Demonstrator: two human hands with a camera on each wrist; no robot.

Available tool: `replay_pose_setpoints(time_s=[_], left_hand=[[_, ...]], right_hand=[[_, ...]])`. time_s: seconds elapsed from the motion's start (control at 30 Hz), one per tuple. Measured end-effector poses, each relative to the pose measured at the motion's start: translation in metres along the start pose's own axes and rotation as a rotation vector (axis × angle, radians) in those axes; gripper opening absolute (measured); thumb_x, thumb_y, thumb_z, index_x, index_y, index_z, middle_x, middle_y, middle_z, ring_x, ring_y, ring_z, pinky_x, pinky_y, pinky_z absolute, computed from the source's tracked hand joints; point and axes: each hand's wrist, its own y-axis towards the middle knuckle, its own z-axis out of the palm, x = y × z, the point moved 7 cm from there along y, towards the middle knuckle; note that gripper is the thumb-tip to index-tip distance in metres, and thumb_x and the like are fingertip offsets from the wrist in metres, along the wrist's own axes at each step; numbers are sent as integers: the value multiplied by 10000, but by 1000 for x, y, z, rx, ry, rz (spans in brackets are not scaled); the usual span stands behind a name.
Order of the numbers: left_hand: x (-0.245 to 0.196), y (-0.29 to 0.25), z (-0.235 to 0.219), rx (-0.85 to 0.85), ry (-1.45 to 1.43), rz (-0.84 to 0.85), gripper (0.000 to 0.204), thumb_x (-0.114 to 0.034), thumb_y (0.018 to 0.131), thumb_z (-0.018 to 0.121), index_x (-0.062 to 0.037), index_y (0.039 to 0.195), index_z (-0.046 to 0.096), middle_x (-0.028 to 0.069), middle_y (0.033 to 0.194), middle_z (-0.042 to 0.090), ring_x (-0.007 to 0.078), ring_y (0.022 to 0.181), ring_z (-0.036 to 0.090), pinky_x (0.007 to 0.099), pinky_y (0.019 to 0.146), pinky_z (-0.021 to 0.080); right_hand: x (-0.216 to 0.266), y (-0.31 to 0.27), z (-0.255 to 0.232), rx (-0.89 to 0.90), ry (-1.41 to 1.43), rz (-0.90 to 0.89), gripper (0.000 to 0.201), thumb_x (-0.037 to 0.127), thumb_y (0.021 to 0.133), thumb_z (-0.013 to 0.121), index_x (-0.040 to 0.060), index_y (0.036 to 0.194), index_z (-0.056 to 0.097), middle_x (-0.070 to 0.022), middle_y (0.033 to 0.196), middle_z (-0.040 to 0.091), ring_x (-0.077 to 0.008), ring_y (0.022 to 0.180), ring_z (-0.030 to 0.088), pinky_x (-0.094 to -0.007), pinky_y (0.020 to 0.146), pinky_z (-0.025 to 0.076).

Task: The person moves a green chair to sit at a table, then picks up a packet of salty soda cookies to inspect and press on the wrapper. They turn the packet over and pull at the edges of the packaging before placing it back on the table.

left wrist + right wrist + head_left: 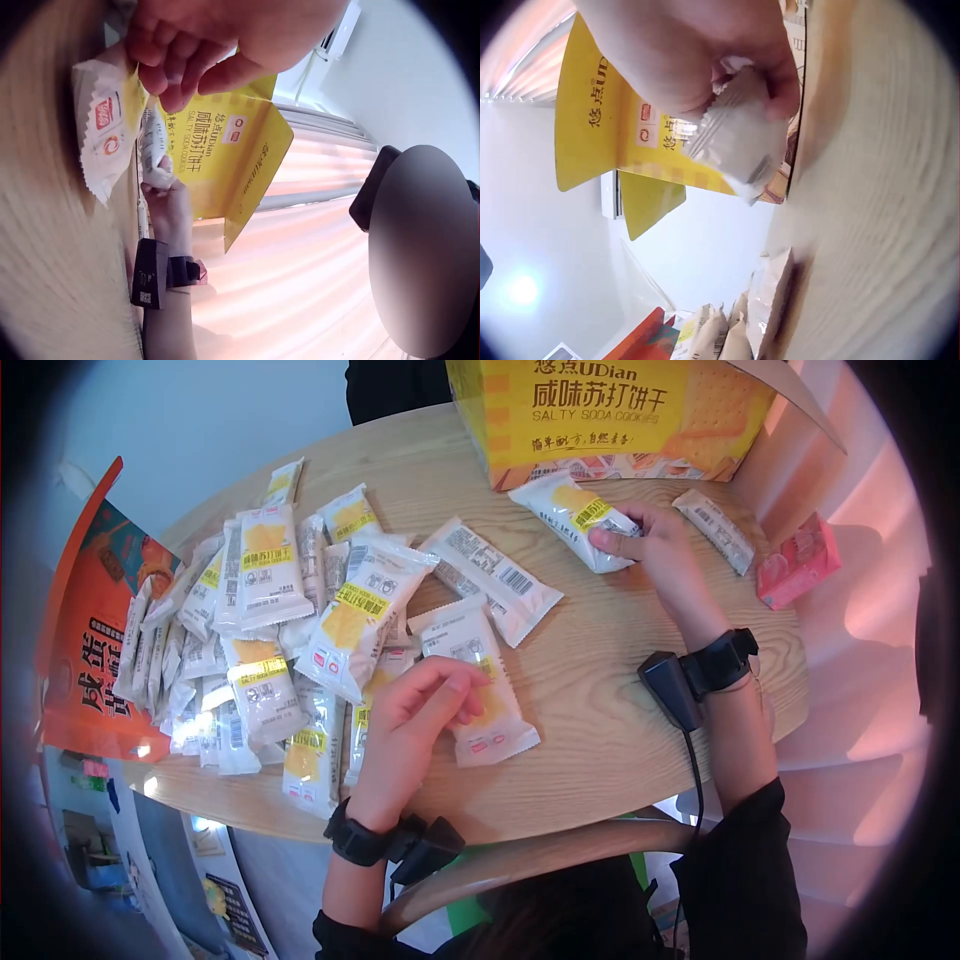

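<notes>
The right hand [665, 560] grips one end of a white and yellow cookie packet [575, 520], thumb on top, just in front of the yellow box [620, 420]. In the right wrist view that hand [705, 52] pinches the packet [739, 142]. Loosely bent, the left hand [420, 710] hovers over or touches another packet [490, 730] lying on the table; the left wrist view shows its fingers [169, 64] beside that packet [105, 127], and contact is hard to tell. A third packet [490, 580] lies behind it.
A heap of similar packets [270, 560] covers the table's left side, against an orange box [90, 650]. At the right lie a single packet [715, 530] and a pink pack [800, 560]. A black cable [695, 770] hangs from the right wrist device over the wooden table's [600, 760] near edge.
</notes>
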Motion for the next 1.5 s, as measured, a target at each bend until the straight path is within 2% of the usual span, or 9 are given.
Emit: replay_pose_setpoints(time_s=[0.33, 0.47, 0.53, 0.77, 1.0, 1.07, 1.17, 1.23, 1.5], left_hand=[[-2, -8, 0, -72, -76, 109, 255, -163, 692, 561, -37, 892, 467, 57, 914, 463, 130, 802, 440, 240, 687, 352], [-28, -5, -11, -230, 536, 432, 274, -122, 669, 561, -38, 908, 455, 88, 966, 439, 198, 895, 400, 295, 772, 311], [-38, -12, -22, -531, 819, 533, 298, -109, 650, 556, -39, 923, 456, 113, 1006, 410, 248, 950, 348, 327, 816, 262], [-44, -13, -36, -857, 1384, 440, 299, -78, 634, 530, -44, 921, 455, 116, 1025, 375, 274, 979, 315, 431, 823, 191], [-41, -11, -45, -711, 1092, 412, 234, -34, 637, 521, -10, 866, 477, 116, 822, 464, 264, 754, 454, 328, 640, 354], [-48, -16, -29, -579, 1068, 668, 202, 20, 622, 516, -2, 823, 502, 110, 714, 476, 257, 639, 475, 291, 544, 379], [-47, -19, -9, -407, 904, 702, 224, 52, 589, 531, -6, 805, 521, 108, 706, 486, 252, 628, 481, 295, 546, 388], [-46, -20, -6, -382, 884, 737, 232, 56, 581, 541, -9, 803, 527, 107, 703, 490, 248, 624, 485, 289, 540, 390], [-45, -18, -3, -325, 798, 747, 318, 4, 562, 601, -5, 866, 508, 92, 732, 497, 229, 656, 491, 277, 557, 393]], right_hand=[[47, -63, 76, 670, 327, -234, 288, 114, 608, 641, 6, 849, 527, -22, 743, 538, -70, 672, 493, -190, 595, 387], [28, -41, 53, 330, 201, -78, 280, 89, 624, 618, 10, 870, 510, -22, 766, 523, -81, 694, 482, -192, 640, 375], [6, -25, 27, 15, 312, 52, 279, 116, 650, 589, 2, 890, 504, -38, 791, 522, -92, 743, 472, -200, 685, 355], [0, -15, 8, -155, 72, -45, 317, 95, 671, 519, 29, 977, 467, -64, 958, 451, -120, 884, 407, -220, 765, 297], [46, -36, 20, -192, -507, -552, 373, 119, 640, 555, 77, 999, 463, -41, 1003, 429, -161, 918, 403, -259, 795, 294], [61, -46, 29, -157, -563, -679, 399, 145, 632, 577, 76, 1007, 461, -44, 1000, 437, -169, 922, 408, -268, 797, 297], [61, -53, 53, 337, -134, -500, 517, 203, 595, 633, 72, 1052, 432, -54, 999, 454, -170, 913, 427, -267, 786, 314], [38, -68, 81, 912, -41, -145, 650, 221, 539, 682, 49, 1092, 388, -67, 1002, 459, -159, 900, 441, -265, 774, 332], [37, -71, 84, 746, 328, 5, 353, 177, 658, 603, 3, 944, 492, -70, 816, 535, -97, 672, 500, -197, 550, 408]])
